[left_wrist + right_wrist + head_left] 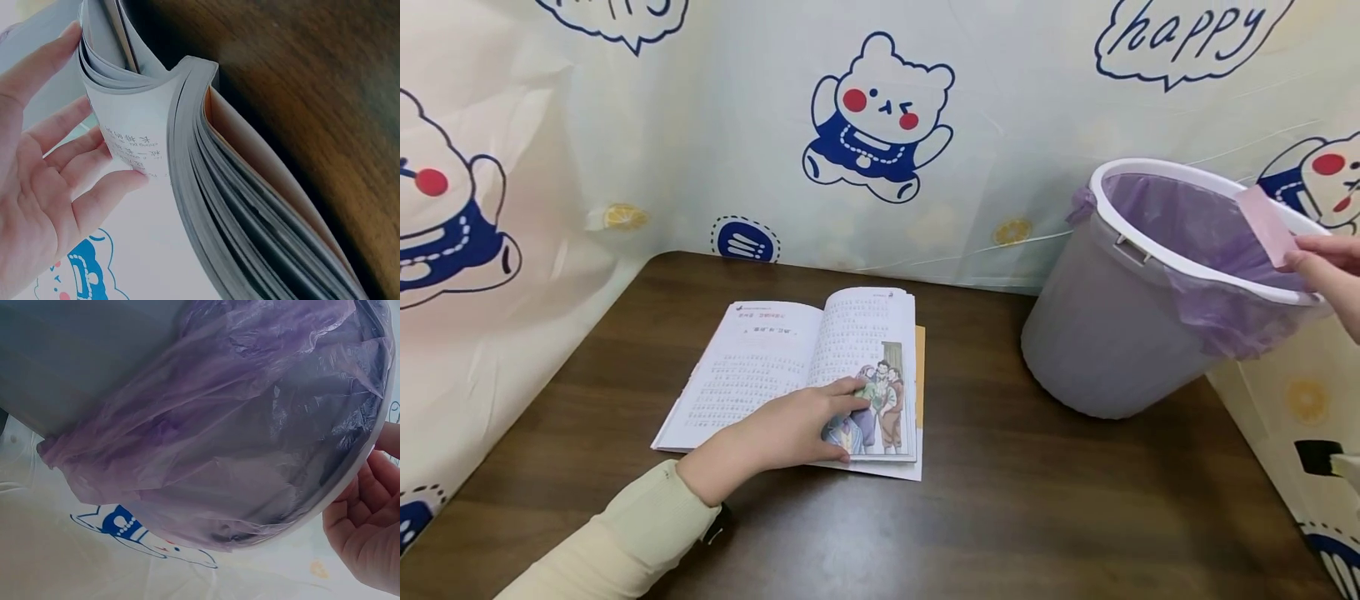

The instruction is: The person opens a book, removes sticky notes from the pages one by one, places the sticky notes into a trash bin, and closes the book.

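Note:
An open book [752,350] lies on the table, with printed text on both pages and a coloured picture of several people at the lower right. My left hand [797,425] rests on the right-hand page over part of that picture. From the left wrist, the fingers [69,119] touch the page and the stacked page edges show. At the right edge of the head view, my right hand [1333,267] pinches a flat pink slip of paper [1264,223] over the rim of a bin [1097,333]. The right wrist view shows this hand beside the rim; the slip is hidden there.
The grey bin has a white rim and a purple plastic liner [1180,212], folded over its outside. It stands at the right of the brown wooden table [970,517]. A curtain [730,108] printed with bears surrounds the back and sides.

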`<state>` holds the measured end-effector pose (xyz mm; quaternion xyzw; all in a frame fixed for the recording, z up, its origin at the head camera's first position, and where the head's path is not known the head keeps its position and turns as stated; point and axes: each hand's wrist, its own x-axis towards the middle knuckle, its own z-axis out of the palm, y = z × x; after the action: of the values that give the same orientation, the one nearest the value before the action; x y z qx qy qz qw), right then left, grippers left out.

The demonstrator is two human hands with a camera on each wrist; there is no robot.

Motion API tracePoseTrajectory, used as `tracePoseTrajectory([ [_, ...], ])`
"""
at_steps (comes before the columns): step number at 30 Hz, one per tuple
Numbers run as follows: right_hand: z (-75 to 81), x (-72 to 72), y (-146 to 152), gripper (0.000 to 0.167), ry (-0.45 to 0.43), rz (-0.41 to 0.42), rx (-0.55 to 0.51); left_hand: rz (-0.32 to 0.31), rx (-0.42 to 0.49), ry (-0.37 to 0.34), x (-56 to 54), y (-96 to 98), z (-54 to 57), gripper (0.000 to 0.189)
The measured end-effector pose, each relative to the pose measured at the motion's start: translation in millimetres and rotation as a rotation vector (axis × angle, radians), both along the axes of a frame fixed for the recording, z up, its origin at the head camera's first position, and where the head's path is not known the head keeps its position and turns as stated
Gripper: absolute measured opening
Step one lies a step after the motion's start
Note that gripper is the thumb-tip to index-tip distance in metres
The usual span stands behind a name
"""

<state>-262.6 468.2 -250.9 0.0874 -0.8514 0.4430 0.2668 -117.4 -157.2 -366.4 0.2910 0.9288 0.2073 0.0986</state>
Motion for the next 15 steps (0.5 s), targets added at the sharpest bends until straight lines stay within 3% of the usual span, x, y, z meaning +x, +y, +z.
tracePoseTrajectory([
  [6,32.6,56.5,-88.1,0.052,0.002,0.071,0.031,0.005,-0.018,0.002,-0.2,-0.5,0.9,0.062],
  [8,43.1,69.6,-110.7,0.06,-0.015,0.113,0.011,0.003,-0.018,0.003,-0.5,-0.4,1.0,0.062],
  [12,50.0,79.5,-129.5,0.063,0.007,0.107,0.001,0.002,-0.009,0.002,-0.4,0.0,-0.1,0.062],
  [15,49.4,79.6,-133.0,0.055,0.068,0.042,0.012,0.009,-0.001,-0.007,0.4,0.4,-1.1,0.062],
])
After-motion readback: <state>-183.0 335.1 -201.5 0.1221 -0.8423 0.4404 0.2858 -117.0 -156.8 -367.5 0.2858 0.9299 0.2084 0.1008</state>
